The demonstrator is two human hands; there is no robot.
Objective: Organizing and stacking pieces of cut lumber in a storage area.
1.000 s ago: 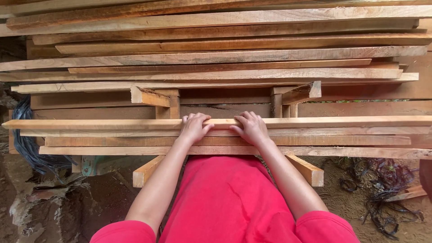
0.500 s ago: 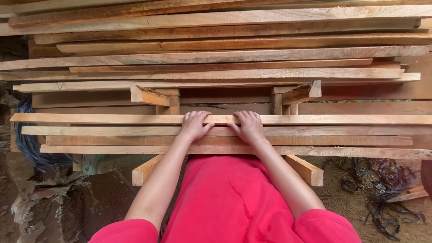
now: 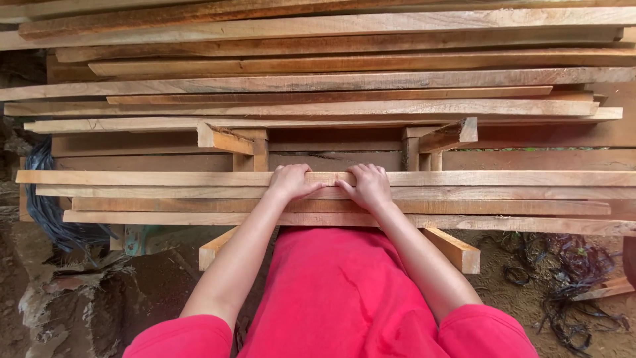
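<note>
While both hands lay side by side on the same long plank (image 3: 165,178), the left hand (image 3: 289,182) had its fingers (image 3: 292,171) curled over the far edge and its thumb stretched rightward along the near face. Left of those fingers the plank ran on, bare, to a squared end above a bundle of dark cord (image 3: 50,215) and muddy ground (image 3: 79,292). Between the two hands only a short stretch of wood showed. The right hand (image 3: 370,186) gripped likewise, fingers (image 3: 368,170) hooked over the far edge, thumb pointing left. Right of them the plank continued past the picture's edge.

Just beyond the fingertips a gap opened, flanked by two short upright blocks (image 3: 255,147), before the big lumber stack (image 3: 318,73) began. Nearer than the knuckles, three more planks (image 3: 503,207) lay stepped toward the person's red shirt (image 3: 338,292), each edge showing. Under them two support beams (image 3: 457,250) angled outward. Right of the right forearm, sandy ground bore tangled dark strips (image 3: 563,265).
</note>
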